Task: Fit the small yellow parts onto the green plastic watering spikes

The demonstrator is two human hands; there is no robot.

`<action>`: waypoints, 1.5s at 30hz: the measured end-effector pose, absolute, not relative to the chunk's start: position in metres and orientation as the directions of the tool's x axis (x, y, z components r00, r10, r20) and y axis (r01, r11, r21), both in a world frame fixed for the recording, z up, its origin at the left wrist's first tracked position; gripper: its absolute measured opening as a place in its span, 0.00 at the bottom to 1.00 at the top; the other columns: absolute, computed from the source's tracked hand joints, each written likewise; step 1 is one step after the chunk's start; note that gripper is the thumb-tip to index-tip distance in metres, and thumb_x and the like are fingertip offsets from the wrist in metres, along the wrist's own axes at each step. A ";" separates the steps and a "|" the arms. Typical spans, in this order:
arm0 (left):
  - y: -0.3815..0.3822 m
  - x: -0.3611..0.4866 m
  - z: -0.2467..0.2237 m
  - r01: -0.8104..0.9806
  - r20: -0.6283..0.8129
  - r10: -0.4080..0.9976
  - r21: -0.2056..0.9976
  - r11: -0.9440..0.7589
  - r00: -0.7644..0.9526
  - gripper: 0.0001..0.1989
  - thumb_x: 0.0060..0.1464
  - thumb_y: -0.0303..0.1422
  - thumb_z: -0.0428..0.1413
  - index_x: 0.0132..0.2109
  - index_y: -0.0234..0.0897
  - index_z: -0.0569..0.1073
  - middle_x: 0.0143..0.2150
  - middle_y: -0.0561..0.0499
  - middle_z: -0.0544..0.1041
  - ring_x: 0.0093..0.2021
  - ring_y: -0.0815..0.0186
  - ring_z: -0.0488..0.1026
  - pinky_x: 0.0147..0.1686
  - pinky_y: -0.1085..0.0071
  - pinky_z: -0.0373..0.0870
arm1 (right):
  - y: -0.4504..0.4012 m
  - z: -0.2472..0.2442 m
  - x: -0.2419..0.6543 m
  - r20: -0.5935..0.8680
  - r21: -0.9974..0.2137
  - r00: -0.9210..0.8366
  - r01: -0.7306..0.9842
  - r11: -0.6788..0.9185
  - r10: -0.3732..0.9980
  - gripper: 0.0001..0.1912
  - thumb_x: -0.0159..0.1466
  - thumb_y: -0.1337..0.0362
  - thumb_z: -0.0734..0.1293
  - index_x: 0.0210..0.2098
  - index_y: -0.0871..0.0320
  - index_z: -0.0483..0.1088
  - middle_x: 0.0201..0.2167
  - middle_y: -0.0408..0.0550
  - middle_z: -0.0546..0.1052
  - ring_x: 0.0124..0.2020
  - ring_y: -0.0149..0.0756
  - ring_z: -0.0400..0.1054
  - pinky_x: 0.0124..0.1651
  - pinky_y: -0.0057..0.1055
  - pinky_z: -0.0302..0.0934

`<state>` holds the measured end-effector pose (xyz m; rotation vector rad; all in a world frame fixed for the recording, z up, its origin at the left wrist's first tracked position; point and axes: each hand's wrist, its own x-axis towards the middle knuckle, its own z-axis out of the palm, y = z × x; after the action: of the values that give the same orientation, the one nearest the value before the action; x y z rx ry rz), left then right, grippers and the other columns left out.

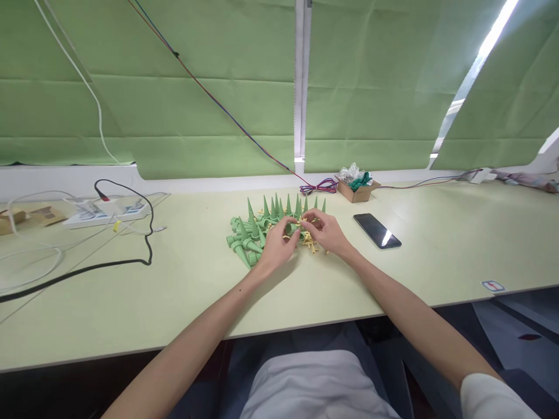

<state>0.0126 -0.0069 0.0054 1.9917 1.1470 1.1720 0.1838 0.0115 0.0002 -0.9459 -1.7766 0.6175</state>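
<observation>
Small pale-yellow plastic-looking piece (303,220) in a fine pinch, easily dropped among its like.
A slack hold could let it fall into the loose pale-yellow pieces (310,243) below, and a brushing knuckle could topple the standing green, cone-shaped plastic spikes (289,206) just behind. The piece sits right at the fingertips of the right hand (325,233), whose grip is pinched on it above the tabletop (187,250); the left hand (278,241) curls in just beside it, though what that grip holds is too small to tell.
</observation>
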 end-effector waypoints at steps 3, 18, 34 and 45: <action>-0.007 0.012 0.006 0.387 0.400 0.882 0.794 -0.469 0.248 0.12 0.60 0.39 0.53 0.48 0.38 0.68 0.39 0.50 0.77 0.26 0.67 0.75 0.29 0.69 0.72 | 0.011 -0.001 0.184 0.548 -0.747 -0.192 0.324 0.580 0.814 0.13 0.65 0.53 0.63 0.39 0.56 0.66 0.31 0.42 0.70 0.21 0.25 0.61 0.24 0.25 0.56; -0.004 0.012 0.003 0.386 0.389 0.890 0.803 -0.454 0.238 0.13 0.59 0.40 0.54 0.47 0.39 0.68 0.39 0.48 0.77 0.27 0.63 0.77 0.30 0.66 0.72 | 0.012 -0.004 0.184 0.609 -0.697 -0.203 0.323 0.640 0.767 0.12 0.65 0.53 0.64 0.37 0.57 0.68 0.30 0.45 0.73 0.26 0.31 0.67 0.29 0.28 0.61; 0.000 0.010 -0.002 0.422 0.467 0.869 0.763 -0.491 0.165 0.11 0.58 0.38 0.55 0.46 0.39 0.70 0.47 0.46 0.76 0.32 0.64 0.76 0.37 0.64 0.73 | 0.014 -0.005 0.183 0.620 -0.633 -0.220 0.426 0.646 0.753 0.11 0.65 0.55 0.64 0.34 0.57 0.67 0.26 0.44 0.74 0.23 0.30 0.64 0.28 0.28 0.59; 0.002 0.011 -0.003 0.243 0.532 0.837 0.802 -0.546 0.126 0.13 0.60 0.43 0.53 0.42 0.38 0.73 0.46 0.45 0.74 0.42 0.62 0.76 0.41 0.65 0.75 | 0.015 -0.005 0.183 0.610 -0.640 -0.208 0.439 0.630 0.765 0.13 0.65 0.54 0.63 0.30 0.57 0.66 0.24 0.44 0.73 0.23 0.31 0.64 0.29 0.28 0.58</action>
<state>0.0108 0.0018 -0.0027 1.8722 1.0404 1.4378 0.1831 0.0150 -0.0046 -0.9635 -1.8451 0.4045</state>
